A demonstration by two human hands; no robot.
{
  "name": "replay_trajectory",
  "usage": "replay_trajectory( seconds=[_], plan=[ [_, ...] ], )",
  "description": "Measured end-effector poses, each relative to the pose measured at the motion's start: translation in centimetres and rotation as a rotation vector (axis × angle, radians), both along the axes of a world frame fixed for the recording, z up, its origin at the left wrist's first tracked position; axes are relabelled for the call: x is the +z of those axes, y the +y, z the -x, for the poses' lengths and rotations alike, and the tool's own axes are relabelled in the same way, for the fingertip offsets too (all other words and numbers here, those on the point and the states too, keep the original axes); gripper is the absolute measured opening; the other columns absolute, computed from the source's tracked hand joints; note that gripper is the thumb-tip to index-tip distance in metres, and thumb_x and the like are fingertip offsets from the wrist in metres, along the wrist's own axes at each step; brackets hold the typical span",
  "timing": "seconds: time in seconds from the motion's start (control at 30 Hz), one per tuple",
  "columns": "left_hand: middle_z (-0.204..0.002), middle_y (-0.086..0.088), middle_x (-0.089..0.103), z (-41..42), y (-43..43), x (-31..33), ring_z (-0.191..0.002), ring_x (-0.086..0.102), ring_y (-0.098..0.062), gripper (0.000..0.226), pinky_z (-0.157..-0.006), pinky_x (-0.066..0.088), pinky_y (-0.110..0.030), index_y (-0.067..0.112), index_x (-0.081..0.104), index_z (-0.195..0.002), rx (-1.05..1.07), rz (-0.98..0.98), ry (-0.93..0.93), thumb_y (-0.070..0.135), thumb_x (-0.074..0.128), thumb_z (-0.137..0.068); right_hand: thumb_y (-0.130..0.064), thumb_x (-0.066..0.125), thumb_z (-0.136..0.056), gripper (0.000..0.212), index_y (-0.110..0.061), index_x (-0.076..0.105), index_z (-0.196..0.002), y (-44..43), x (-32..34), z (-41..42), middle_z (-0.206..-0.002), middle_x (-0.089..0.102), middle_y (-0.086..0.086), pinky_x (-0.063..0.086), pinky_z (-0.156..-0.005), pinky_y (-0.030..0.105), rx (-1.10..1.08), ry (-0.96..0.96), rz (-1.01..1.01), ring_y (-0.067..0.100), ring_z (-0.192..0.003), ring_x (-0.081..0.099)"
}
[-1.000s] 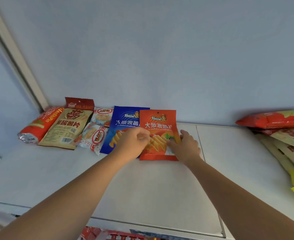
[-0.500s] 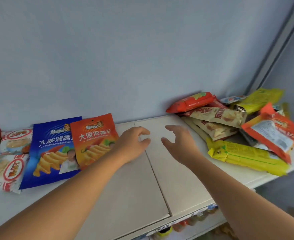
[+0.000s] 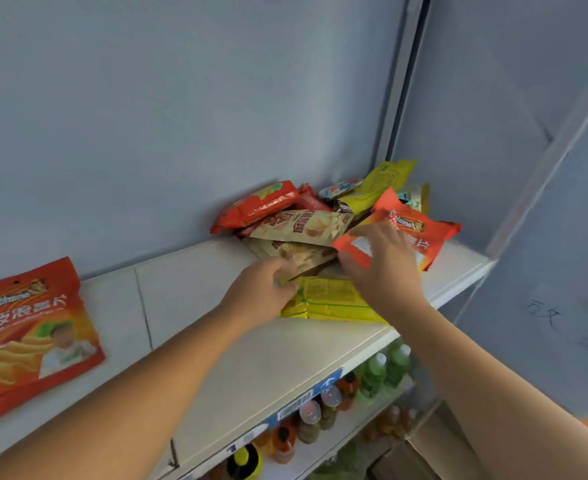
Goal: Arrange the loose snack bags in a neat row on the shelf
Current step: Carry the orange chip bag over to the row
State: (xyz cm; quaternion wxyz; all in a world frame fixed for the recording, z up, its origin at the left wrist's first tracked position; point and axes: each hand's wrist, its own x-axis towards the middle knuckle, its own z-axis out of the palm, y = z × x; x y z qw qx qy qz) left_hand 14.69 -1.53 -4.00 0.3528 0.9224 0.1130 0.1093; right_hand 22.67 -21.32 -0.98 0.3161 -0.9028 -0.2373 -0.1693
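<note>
row begun at left, a crisp bag (image 3: 33, 334) laid flat; pile (image 3: 299, 226) at right of shelf (image 3: 251, 368) not yet sorted. yellow bag (image 3: 334, 299) is pinched at its end by left hand (image 3: 261, 292); orange bag (image 3: 424, 233) is covered by right hand (image 3: 382, 271), grip not discernible.

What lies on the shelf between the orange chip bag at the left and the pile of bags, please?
In the head view, only bare white shelf with a panel seam lies between the orange chip bag and the pile.
</note>
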Motion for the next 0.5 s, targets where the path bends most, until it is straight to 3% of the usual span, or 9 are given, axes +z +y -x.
replay_trajectory(
  seconds=[0.13, 0.23, 0.33, 0.43, 0.5],
  plan=[
    [-0.133, 0.003, 0.064, -2.7, -3.6, 0.7, -0.125, 0.059, -0.012, 0.039, -0.102, 0.044, -0.023, 0.021, 0.062, -0.130, 0.026, 0.025, -0.108, 0.024, 0.068, -0.092, -0.037, 0.072, -0.090, 0.045, -0.016, 0.060, -0.128, -5.2, -0.9, -4.8, -0.128, 0.061, 0.003, 0.045, -0.105, 0.045, -0.240, 0.249, -0.439, 0.026, -0.122, 0.054],
    [-0.141, 0.005, 0.055, -4.6, -6.4, 1.4, -0.124, 0.057, -0.013, 0.050, -0.104, 0.050, -0.039, 0.027, 0.052, -0.141, 0.008, 0.010, -0.144, 0.033, 0.066, -0.093, -0.051, 0.073, -0.083, 0.065, -0.014, 0.055, -0.133, -7.6, -2.5, -6.5, -0.124, 0.057, 0.001, 0.049, -0.104, 0.048, -0.336, 0.450, -0.524, 0.021, -0.114, 0.056],
    [-0.139, 0.006, 0.058, -6.0, -8.8, 2.2, -0.121, 0.058, -0.012, 0.050, -0.102, 0.051, -0.038, 0.029, 0.050, -0.143, -0.002, 0.041, -0.087, 0.036, 0.064, -0.095, -0.048, 0.074, -0.089, 0.070, -0.008, 0.045, -0.138, -8.7, -3.6, -6.9, -0.121, 0.059, 0.004, 0.053, -0.089, 0.042, -0.325, 0.728, -0.609, 0.024, -0.105, 0.062],
    [-0.135, 0.005, 0.062, -6.9, -9.9, 2.4, -0.123, 0.059, -0.015, 0.042, -0.100, 0.049, -0.029, 0.026, 0.057, -0.137, -0.042, 0.027, -0.021, 0.033, 0.063, -0.096, -0.050, 0.076, -0.087, 0.057, -0.001, 0.064, -0.114, -8.9, -3.8, -7.8, -0.105, 0.077, 0.018, 0.064, -0.083, 0.043, -0.250, 1.000, -0.740, 0.031, -0.088, 0.076],
    [-0.135, 0.006, 0.063, -7.3, -9.8, 2.4, -0.120, 0.061, -0.015, 0.034, -0.101, 0.052, -0.034, 0.028, 0.063, -0.129, -0.048, 0.034, 0.002, 0.035, 0.063, -0.096, -0.047, 0.081, -0.084, 0.048, -0.006, 0.066, -0.103, -8.9, -3.5, -8.2, -0.098, 0.078, 0.017, 0.065, -0.080, 0.042, -0.226, 1.059, -0.812, 0.032, -0.086, 0.078]
  ],
)
